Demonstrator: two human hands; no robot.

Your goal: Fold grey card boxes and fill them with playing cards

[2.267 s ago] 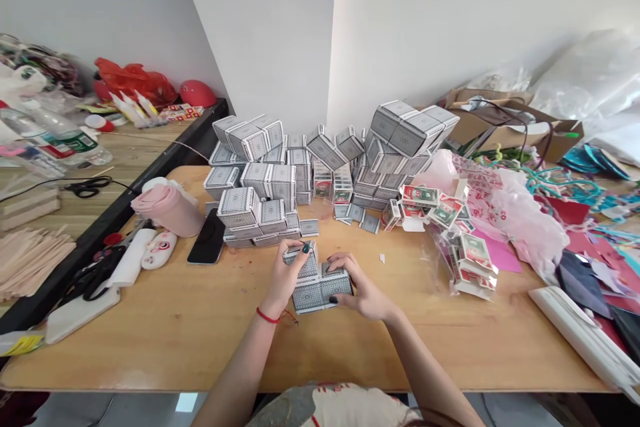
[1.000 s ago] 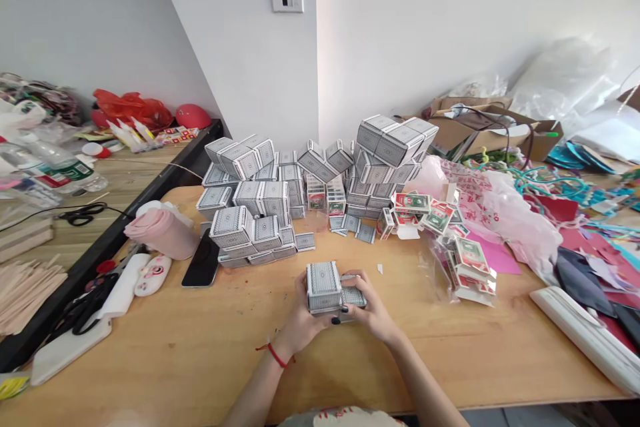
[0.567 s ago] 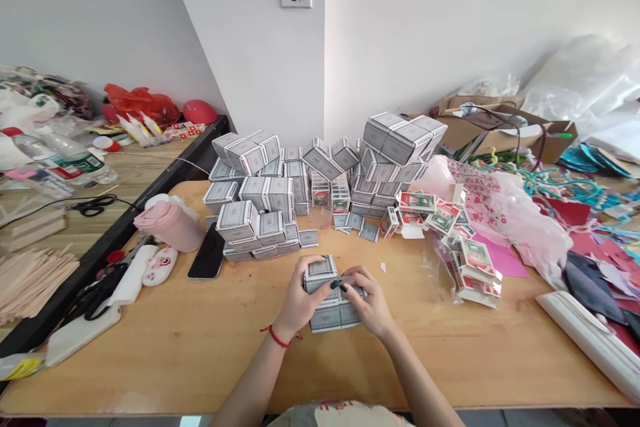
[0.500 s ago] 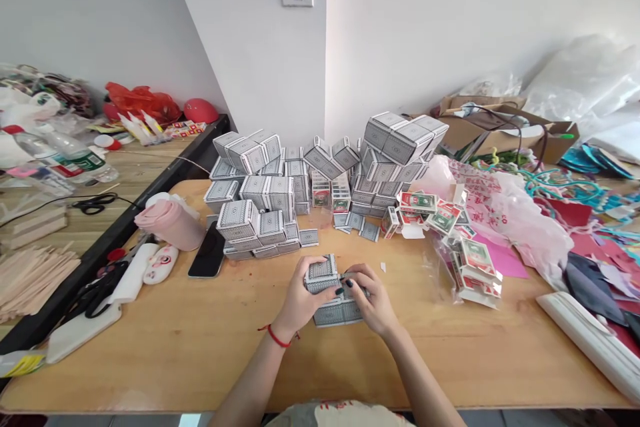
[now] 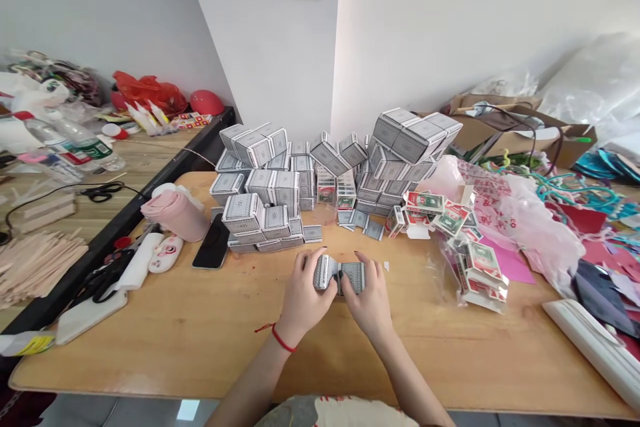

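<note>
At the middle of the table's front half, my two hands hold a block of folded playing cards [image 5: 353, 273] with grey patterned backs. My left hand [image 5: 305, 297], a red cord at its wrist, is closed around the block's left part, thumb on the near side. My right hand [image 5: 373, 300] grips the right part, its thumb beside the left one. Both hands cover much of the block, so its underside and near face are hidden. Beyond them, similar folded-card cubes [image 5: 273, 190] are stacked at left, with another stack [image 5: 415, 140] at right.
Loose cards [image 5: 361, 221] lie between the stacks. Opened card boxes [image 5: 480, 267] and a plastic bag [image 5: 520, 207] are on the right, near a long white case [image 5: 593, 353]. A phone [image 5: 211, 245], a pink cloth roll [image 5: 176, 215] and scissors [image 5: 106, 279] lie left.
The block has been turned and shows less of its front. My right fingers have gone from pinching at its middle to wrapping its right side. The camera view has shifted slightly.
</note>
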